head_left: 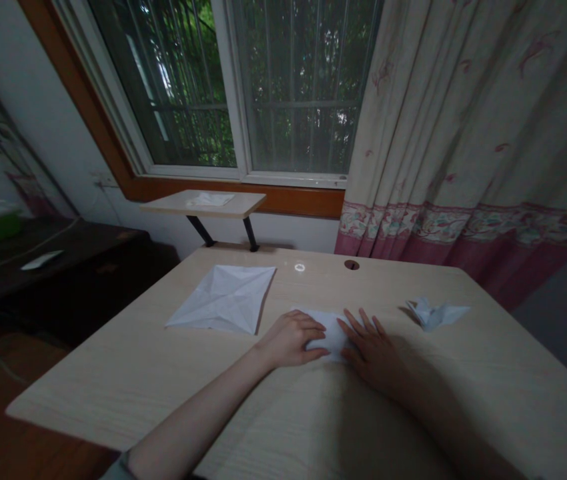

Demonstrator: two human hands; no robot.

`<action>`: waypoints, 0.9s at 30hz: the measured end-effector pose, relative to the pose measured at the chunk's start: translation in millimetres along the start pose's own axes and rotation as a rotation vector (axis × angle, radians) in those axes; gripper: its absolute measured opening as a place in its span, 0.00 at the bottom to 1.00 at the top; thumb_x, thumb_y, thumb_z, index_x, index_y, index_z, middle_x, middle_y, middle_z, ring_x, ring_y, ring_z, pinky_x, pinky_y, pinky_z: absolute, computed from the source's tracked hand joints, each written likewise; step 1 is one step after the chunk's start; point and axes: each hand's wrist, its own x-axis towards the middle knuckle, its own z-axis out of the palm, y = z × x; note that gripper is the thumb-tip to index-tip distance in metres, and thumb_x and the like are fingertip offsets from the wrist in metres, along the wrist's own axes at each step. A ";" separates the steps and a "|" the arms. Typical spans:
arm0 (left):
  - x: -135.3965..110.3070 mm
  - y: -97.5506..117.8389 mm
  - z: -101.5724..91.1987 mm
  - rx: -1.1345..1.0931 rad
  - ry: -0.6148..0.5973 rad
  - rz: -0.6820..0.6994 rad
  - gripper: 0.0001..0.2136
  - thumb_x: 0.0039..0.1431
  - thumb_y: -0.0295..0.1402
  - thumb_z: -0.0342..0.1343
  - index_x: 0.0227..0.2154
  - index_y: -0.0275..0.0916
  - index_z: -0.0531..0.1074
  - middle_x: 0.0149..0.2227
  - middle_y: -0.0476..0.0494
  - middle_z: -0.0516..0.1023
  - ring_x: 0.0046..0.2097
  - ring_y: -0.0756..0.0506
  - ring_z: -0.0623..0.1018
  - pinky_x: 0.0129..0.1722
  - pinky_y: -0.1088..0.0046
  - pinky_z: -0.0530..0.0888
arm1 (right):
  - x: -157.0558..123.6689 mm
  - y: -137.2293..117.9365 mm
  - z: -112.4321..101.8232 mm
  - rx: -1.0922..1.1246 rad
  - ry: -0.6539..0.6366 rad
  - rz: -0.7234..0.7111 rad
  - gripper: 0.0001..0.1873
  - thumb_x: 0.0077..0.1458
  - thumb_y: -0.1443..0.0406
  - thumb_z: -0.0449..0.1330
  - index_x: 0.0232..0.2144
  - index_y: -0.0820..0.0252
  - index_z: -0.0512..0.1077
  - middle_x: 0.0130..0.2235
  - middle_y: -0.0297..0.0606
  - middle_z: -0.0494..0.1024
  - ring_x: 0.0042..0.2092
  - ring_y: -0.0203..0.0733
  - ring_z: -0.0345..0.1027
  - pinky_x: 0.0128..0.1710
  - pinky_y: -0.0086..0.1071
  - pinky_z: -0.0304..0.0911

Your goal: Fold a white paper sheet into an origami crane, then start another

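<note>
A small piece of white paper (pixel 332 335) lies flat on the desk between my hands. My left hand (pixel 296 340) rests on its left side, fingers bent a little and thumb apart from them. On the right side of the paper, my right hand (pixel 371 347) lies with its fingers spread, pressing down. Both hands cover parts of the paper, so its full outline is hidden. To the left is a larger creased white sheet (pixel 228 297), spread flat. Off to the right stands a folded paper bird (pixel 433 312), untouched by either hand.
The pale wooden desk (pixel 203 380) carries a small raised shelf (pixel 173 203) at the back left, with folded white paper (pixel 211 199) on it. A round cable hole (pixel 351 265) sits near the back edge. Curtains (pixel 438 167) hang behind; a dark cabinet (pixel 88 247) stands left.
</note>
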 end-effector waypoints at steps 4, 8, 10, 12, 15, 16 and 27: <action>-0.9 -2.0 3.1 0.045 0.064 0.045 0.14 0.72 0.40 0.51 0.41 0.41 0.80 0.43 0.45 0.85 0.44 0.46 0.83 0.47 0.68 0.76 | 0.1 0.3 -2.0 0.042 0.008 0.014 0.28 0.69 0.53 0.50 0.67 0.52 0.63 0.69 0.43 0.61 0.72 0.59 0.47 0.67 0.65 0.49; -1.6 -3.0 4.9 0.089 0.096 0.071 0.14 0.72 0.38 0.50 0.39 0.41 0.80 0.41 0.47 0.85 0.42 0.47 0.83 0.46 0.70 0.76 | 0.6 -2.0 -7.1 0.080 0.050 0.006 0.26 0.67 0.53 0.52 0.63 0.54 0.68 0.66 0.45 0.67 0.70 0.57 0.54 0.67 0.63 0.50; -1.8 -2.4 4.6 0.090 0.103 0.074 0.13 0.72 0.37 0.50 0.39 0.40 0.79 0.41 0.47 0.85 0.41 0.47 0.83 0.46 0.70 0.76 | 1.2 -3.0 -9.2 0.086 0.097 -0.006 0.24 0.66 0.55 0.53 0.59 0.55 0.72 0.64 0.45 0.70 0.68 0.56 0.58 0.67 0.62 0.52; -2.2 -1.6 4.3 0.083 0.107 0.074 0.12 0.71 0.36 0.50 0.40 0.40 0.79 0.41 0.47 0.85 0.40 0.47 0.83 0.45 0.70 0.76 | 1.9 -3.7 -11.2 0.089 0.162 -0.029 0.21 0.65 0.57 0.55 0.56 0.56 0.75 0.61 0.44 0.75 0.64 0.54 0.64 0.66 0.60 0.54; -2.8 -0.8 4.3 0.080 0.123 0.066 0.11 0.70 0.35 0.51 0.40 0.40 0.78 0.41 0.47 0.85 0.38 0.48 0.83 0.44 0.70 0.77 | 2.4 -5.0 -15.5 0.095 0.284 -0.083 0.17 0.64 0.60 0.55 0.51 0.54 0.77 0.53 0.41 0.81 0.57 0.51 0.72 0.64 0.57 0.58; -3.0 -0.5 4.4 0.084 0.131 0.063 0.10 0.70 0.34 0.51 0.40 0.40 0.78 0.41 0.47 0.85 0.38 0.48 0.83 0.43 0.70 0.77 | 2.4 -6.0 -17.8 0.098 0.317 -0.103 0.15 0.65 0.61 0.55 0.50 0.53 0.77 0.51 0.40 0.82 0.54 0.50 0.74 0.64 0.56 0.59; -2.7 3.0 -5.1 0.240 0.373 0.093 0.12 0.64 0.29 0.50 0.45 0.40 0.77 0.44 0.44 0.84 0.42 0.45 0.81 0.45 0.65 0.76 | 0.3 -16.5 -38.1 0.078 0.543 -0.178 0.16 0.64 0.71 0.52 0.46 0.50 0.76 0.42 0.35 0.82 0.46 0.44 0.74 0.60 0.47 0.61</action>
